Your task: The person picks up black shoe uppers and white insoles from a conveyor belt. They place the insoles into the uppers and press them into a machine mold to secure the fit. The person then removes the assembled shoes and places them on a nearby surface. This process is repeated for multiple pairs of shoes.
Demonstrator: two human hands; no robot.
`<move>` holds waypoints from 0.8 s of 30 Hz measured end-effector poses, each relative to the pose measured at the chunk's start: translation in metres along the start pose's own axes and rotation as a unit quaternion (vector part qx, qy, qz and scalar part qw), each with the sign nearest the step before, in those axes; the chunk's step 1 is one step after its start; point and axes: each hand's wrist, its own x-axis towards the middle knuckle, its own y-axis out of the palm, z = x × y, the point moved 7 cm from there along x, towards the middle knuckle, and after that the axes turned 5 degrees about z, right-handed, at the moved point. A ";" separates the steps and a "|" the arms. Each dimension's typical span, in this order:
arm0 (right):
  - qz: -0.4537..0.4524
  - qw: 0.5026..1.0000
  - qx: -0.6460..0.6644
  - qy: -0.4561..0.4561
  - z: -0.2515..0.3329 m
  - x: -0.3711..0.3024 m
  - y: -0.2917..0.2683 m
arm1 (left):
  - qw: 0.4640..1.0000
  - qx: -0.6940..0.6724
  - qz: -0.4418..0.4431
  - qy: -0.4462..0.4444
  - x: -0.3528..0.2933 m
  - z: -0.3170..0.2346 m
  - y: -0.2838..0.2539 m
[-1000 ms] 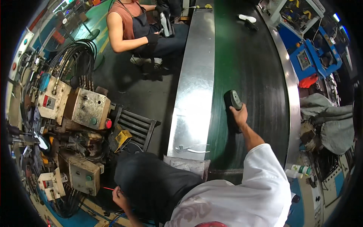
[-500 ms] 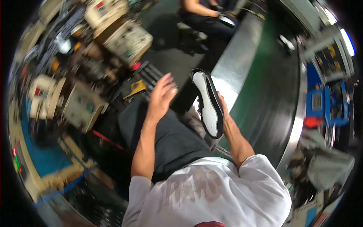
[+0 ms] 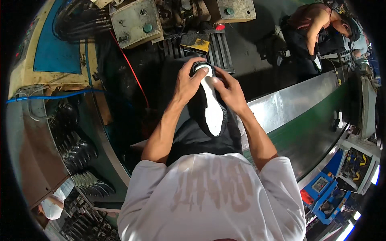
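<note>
A black shoe upper [image 3: 213, 114] with a white sole board facing up is held over my lap, its long axis pointing away from me. My left hand [image 3: 188, 83] wraps round its far end, thumb pressed on the white board. On the other side, my right hand [image 3: 232, 94] grips the shoe's right edge, its thumb also near the far end of the board. Some fingers of both hands are hidden behind the shoe.
Machine control boxes [image 3: 136, 22] and a yellow-black pedal [image 3: 196, 42] stand ahead. A green conveyor belt [image 3: 293, 124] with a metal edge [image 3: 281, 106] runs at right, carrying another shoe [image 3: 339, 120]. Black shoe lasts [image 3: 92, 182] stand at left. A co-worker [image 3: 317, 30] sits far right.
The view has turned leftward. My left hand, open and away from the shoe before, now grips its far end. My right hand has shifted up along the shoe.
</note>
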 end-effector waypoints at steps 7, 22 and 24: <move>-0.042 0.997 -0.065 0.025 0.022 0.007 -0.022 | 1.000 0.013 0.011 -0.015 0.008 0.002 0.018; -0.026 0.995 0.099 -0.021 -0.019 -0.004 -0.004 | 0.997 -0.022 0.061 0.039 -0.004 -0.008 0.044; -0.058 0.998 0.015 -0.007 -0.005 -0.013 -0.007 | 0.998 0.001 0.051 0.036 -0.009 -0.004 0.044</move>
